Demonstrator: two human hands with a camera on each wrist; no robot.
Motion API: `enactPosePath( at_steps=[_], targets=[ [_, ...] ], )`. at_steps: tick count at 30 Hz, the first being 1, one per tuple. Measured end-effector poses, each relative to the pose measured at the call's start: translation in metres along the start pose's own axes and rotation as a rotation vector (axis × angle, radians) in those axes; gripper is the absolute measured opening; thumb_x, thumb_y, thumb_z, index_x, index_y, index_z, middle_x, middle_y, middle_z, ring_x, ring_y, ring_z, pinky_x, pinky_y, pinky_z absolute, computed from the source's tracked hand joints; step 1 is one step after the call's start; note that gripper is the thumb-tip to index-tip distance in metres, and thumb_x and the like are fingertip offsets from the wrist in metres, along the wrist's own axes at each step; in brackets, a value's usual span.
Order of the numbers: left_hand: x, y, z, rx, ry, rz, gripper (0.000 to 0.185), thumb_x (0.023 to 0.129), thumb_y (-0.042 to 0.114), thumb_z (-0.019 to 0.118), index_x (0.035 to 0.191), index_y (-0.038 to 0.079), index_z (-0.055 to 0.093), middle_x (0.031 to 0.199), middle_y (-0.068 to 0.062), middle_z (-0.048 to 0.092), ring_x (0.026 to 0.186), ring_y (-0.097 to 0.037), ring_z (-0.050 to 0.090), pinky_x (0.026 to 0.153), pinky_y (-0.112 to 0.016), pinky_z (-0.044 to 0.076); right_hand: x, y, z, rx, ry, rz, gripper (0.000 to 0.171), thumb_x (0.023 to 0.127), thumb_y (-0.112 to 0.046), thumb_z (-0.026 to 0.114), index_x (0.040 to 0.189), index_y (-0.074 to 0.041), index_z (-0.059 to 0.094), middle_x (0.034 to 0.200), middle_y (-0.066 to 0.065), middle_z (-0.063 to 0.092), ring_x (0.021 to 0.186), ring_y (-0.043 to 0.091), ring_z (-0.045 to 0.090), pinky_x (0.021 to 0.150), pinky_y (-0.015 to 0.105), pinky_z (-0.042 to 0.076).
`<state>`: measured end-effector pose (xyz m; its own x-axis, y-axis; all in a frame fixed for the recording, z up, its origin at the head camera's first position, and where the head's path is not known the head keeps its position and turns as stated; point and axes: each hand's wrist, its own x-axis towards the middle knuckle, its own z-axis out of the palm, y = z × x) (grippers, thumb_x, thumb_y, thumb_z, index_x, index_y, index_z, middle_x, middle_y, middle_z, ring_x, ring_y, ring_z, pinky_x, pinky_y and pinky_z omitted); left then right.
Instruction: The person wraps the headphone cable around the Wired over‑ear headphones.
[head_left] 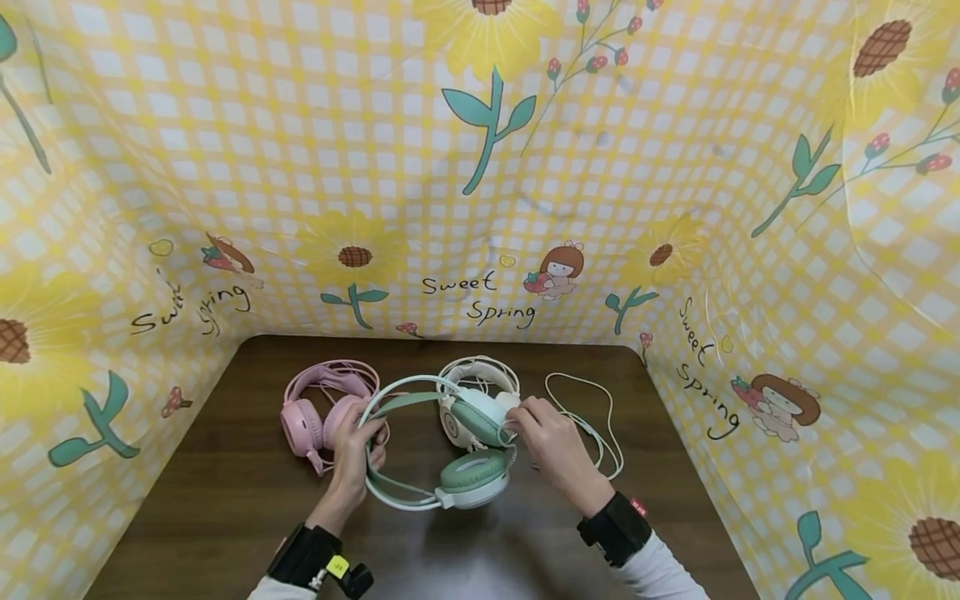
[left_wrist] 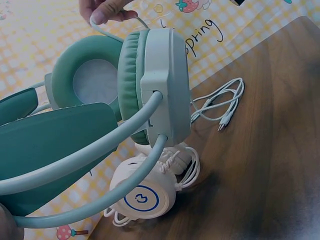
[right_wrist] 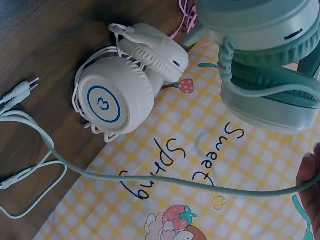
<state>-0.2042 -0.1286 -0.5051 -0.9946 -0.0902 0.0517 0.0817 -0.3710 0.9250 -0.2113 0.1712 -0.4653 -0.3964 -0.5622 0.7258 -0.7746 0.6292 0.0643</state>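
My left hand (head_left: 352,454) grips the headband of a pair of mint-green headphones (head_left: 474,473), held up above the table with the ear cups toward the right. By the upper ear cup, my right hand (head_left: 551,450) pinches the headphones' thin green cable (right_wrist: 215,189). The cable is twisted where it leaves an ear cup, and its far part lies in loose loops on the table, with a plug (right_wrist: 20,92) at the end. In the left wrist view the right thumb and fingers (left_wrist: 102,15) hold the cable above the ear pads.
White headphones (right_wrist: 107,102) with their cable wound round them lie behind the green pair. Pink headphones (head_left: 302,425) rest at the left of the dark wooden table (head_left: 210,508). Yellow checked cloth (head_left: 360,158) hangs round the back and sides.
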Motion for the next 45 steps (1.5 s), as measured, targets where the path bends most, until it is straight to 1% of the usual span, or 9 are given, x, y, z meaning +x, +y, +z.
enactPosePath(
  at_steps=[8, 11, 21, 25, 29, 35, 38, 40, 45],
  targets=[
    [0.003, 0.0, 0.005, -0.027, 0.014, -0.018, 0.007, 0.097, 0.001, 0.046, 0.102, 0.005, 0.043, 0.067, -0.005, 0.039, 0.041, -0.006, 0.03, 0.036, -0.018, 0.025, 0.015, -0.003, 0.002, 0.012, -0.024, -0.104, 0.012, 0.087, -0.014, 0.074, 0.097, -0.01, 0.069, 0.092, 0.002, 0.055, 0.076, 0.015, 0.055, 0.058, 0.026, 0.048],
    [0.003, 0.0, 0.01, -0.046, 0.015, -0.025, 0.007, 0.097, 0.001, 0.047, 0.102, 0.004, 0.043, 0.068, -0.005, 0.039, 0.041, -0.006, 0.03, 0.036, -0.018, 0.025, 0.024, -0.006, 0.005, 0.024, -0.03, -0.129, 0.012, 0.086, -0.004, 0.072, 0.095, -0.01, 0.07, 0.093, 0.002, 0.055, 0.079, 0.017, 0.055, 0.059, 0.028, 0.048],
    [0.001, -0.002, 0.009, -0.004, 0.005, -0.025, 0.007, 0.096, 0.001, 0.048, 0.101, 0.003, 0.043, 0.068, -0.005, 0.039, 0.041, -0.007, 0.03, 0.036, -0.018, 0.025, 0.032, -0.002, 0.003, 0.092, -0.148, -0.086, 0.04, 0.075, 0.018, 0.068, 0.108, -0.005, 0.067, 0.107, 0.007, 0.058, 0.1, 0.02, 0.057, 0.082, 0.03, 0.051],
    [-0.001, -0.004, 0.011, 0.005, -0.011, -0.033, 0.01, 0.095, 0.001, 0.048, 0.104, 0.001, 0.043, 0.068, -0.006, 0.04, 0.041, -0.006, 0.03, 0.036, -0.018, 0.025, 0.034, -0.001, 0.006, 0.025, -0.1, -0.084, 0.023, 0.083, -0.003, 0.077, 0.104, -0.007, 0.068, 0.099, 0.004, 0.06, 0.089, 0.017, 0.059, 0.073, 0.027, 0.052],
    [-0.002, -0.005, 0.013, 0.015, -0.05, -0.031, 0.014, 0.094, 0.002, 0.05, 0.106, -0.002, 0.043, 0.068, -0.007, 0.041, 0.04, -0.006, 0.03, 0.035, -0.018, 0.025, 0.037, -0.001, 0.01, -0.014, -0.046, -0.076, 0.024, 0.081, -0.023, 0.081, 0.095, -0.009, 0.067, 0.089, 0.0, 0.056, 0.075, 0.013, 0.057, 0.06, 0.024, 0.049],
    [-0.002, -0.007, 0.014, 0.028, -0.066, -0.026, 0.012, 0.093, 0.001, 0.049, 0.104, -0.001, 0.045, 0.068, -0.008, 0.041, 0.04, -0.006, 0.03, 0.035, -0.018, 0.025, 0.042, 0.003, 0.008, 0.08, -0.078, -0.034, 0.014, 0.085, -0.001, 0.074, 0.095, -0.009, 0.067, 0.096, 0.002, 0.059, 0.086, 0.016, 0.059, 0.069, 0.027, 0.052],
    [-0.003, -0.007, 0.014, 0.05, -0.077, -0.024, 0.013, 0.093, 0.002, 0.049, 0.104, -0.001, 0.045, 0.068, -0.008, 0.041, 0.041, -0.006, 0.03, 0.035, -0.018, 0.025, 0.042, 0.006, 0.008, 0.124, -0.099, -0.028, 0.022, 0.084, 0.011, 0.068, 0.097, -0.008, 0.068, 0.101, 0.003, 0.06, 0.09, 0.018, 0.059, 0.073, 0.029, 0.052],
    [-0.003, -0.008, 0.014, 0.057, -0.087, -0.023, 0.013, 0.093, 0.002, 0.05, 0.104, -0.002, 0.045, 0.068, -0.008, 0.041, 0.041, -0.007, 0.029, 0.036, -0.018, 0.025, 0.042, 0.008, 0.009, 0.124, -0.098, -0.019, 0.021, 0.085, 0.007, 0.069, 0.098, -0.009, 0.069, 0.1, 0.001, 0.062, 0.089, 0.017, 0.06, 0.071, 0.029, 0.053],
    [-0.003, -0.008, 0.013, 0.058, -0.106, -0.013, 0.014, 0.093, 0.001, 0.05, 0.106, -0.002, 0.045, 0.068, -0.008, 0.042, 0.041, -0.007, 0.03, 0.036, -0.018, 0.025, 0.043, 0.017, 0.015, 0.123, -0.076, 0.058, 0.019, 0.082, -0.023, 0.08, 0.092, -0.014, 0.067, 0.088, -0.005, 0.062, 0.076, 0.01, 0.063, 0.056, 0.025, 0.051]
  ],
)
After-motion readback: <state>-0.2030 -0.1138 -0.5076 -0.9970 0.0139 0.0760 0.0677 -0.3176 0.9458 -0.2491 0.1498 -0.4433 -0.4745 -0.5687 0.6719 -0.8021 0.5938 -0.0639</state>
